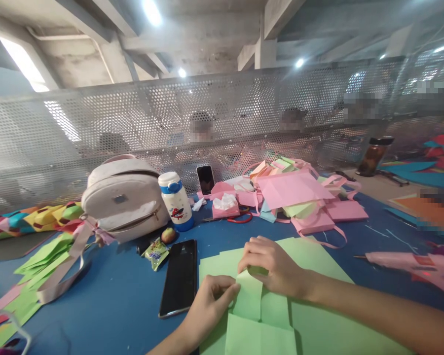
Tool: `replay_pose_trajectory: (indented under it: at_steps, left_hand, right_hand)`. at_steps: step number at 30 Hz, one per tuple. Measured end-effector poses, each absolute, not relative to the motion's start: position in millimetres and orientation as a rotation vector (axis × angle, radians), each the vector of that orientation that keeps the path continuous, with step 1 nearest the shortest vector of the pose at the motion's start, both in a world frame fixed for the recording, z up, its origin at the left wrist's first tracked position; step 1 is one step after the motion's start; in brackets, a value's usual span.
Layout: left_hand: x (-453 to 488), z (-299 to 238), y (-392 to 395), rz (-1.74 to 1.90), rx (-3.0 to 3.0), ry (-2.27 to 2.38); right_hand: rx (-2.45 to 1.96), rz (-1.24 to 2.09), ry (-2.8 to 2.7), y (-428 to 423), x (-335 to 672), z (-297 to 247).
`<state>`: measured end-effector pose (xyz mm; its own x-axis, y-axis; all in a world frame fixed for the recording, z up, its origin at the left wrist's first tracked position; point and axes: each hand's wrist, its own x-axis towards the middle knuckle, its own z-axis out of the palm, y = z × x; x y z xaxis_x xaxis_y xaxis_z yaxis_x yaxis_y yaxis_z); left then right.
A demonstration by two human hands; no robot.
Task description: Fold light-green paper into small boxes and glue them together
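My left hand (215, 301) pinches the left edge of a folded light-green paper piece (248, 298) between thumb and fingers. On the upper edge of that same piece is my right hand (270, 264), its fingers curled over the paper. Under both hands lie larger green paper sheets (318, 305), spread on the blue table. Another folded green paper piece (261, 337) lies just below, at the bottom of the view. Left of my left hand, a black phone (178, 278) rests flat on the table.
A white backpack (126, 197), a white-and-blue bottle (176, 202) and an upright phone (205, 179) stand toward the back. Pink paper bags (296, 190) are piled behind my hands. At right lies a pink glue gun (410, 261). A perforated metal partition (237, 103) runs behind the table.
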<state>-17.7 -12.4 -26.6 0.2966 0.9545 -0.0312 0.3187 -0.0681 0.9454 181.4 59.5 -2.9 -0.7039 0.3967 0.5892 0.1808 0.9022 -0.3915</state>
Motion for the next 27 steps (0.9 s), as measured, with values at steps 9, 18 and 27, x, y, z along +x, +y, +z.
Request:
replay_pose_trajectory:
  at_steps: [9,18,27]
  left_hand:
    - [-16.9,-28.6,-11.9,0.822,1.550,1.171]
    - [-17.9,-26.9,-12.0,0.872,1.525,1.194]
    - [-15.6,-22.8,-11.7,0.884,1.499,1.205]
  right_hand:
    - [-0.461,0.478,-2.260,53.6,176.4,-4.2]
    - [-0.511,0.512,-2.303,51.0,175.6,-1.8]
    - [-0.540,0.586,-2.349,51.2,175.5,-2.1]
